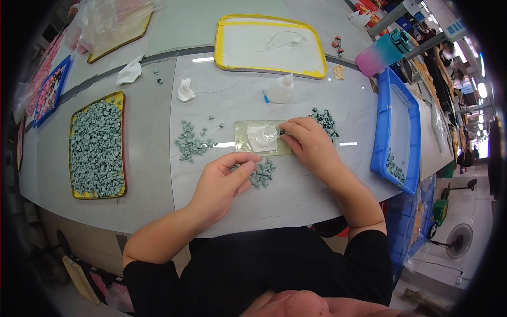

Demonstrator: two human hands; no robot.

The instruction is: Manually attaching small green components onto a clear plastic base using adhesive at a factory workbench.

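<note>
Centrally, small plate (262, 138) between hands: right (309, 143) pinching a piece, left (224, 182) loosely curled.

Under the left hand (222, 182) lies a heap of small grey-green moulded pieces (262, 173); more of the same grey-green sit in a loose scatter (191, 142) just beyond it. By the right hand (308, 141) rests a pale yellowish translucent square mat (243, 149) bearing a clear glassy dome (268, 133). Beyond that hand's fingers is a darker grey-green pile (325, 120). The counter (153, 174) is pale grey marble-patterned with thin veins. Far left of the left hand, a yellow-rimmed tray (123, 150) brims with grey-green pieces. Right of the right hand stands a bright blue plastic bin (381, 137).
</note>
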